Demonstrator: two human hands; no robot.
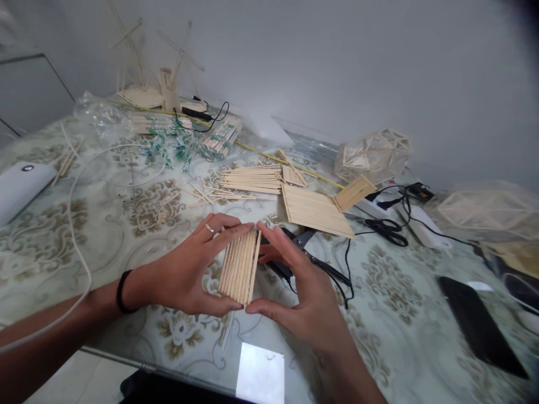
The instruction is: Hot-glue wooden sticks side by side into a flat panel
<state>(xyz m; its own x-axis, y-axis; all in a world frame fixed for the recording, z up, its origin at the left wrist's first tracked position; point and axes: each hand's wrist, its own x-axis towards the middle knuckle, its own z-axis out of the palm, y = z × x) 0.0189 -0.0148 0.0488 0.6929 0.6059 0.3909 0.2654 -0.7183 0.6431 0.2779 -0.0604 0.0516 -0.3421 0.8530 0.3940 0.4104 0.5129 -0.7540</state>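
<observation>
My left hand grips a small panel of wooden sticks laid side by side, with the thumb at its near end and the fingers at its far end. My right hand pinches a single wooden stick lengthwise between thumb and fingers. This stick lies along the panel's right edge, with a thin dark gap showing between them. Behind the right hand lies a black-handled cutting tool, partly hidden by the fingers. Beyond my hands, a larger stick panel rests on the table with a smaller piece standing at its right edge.
Loose sticks and wrapped stick bundles lie further back. Black scissors, a power strip and a dark phone-like slab are at right. A white cable crosses over my left forearm. Stick-built models stand by the wall.
</observation>
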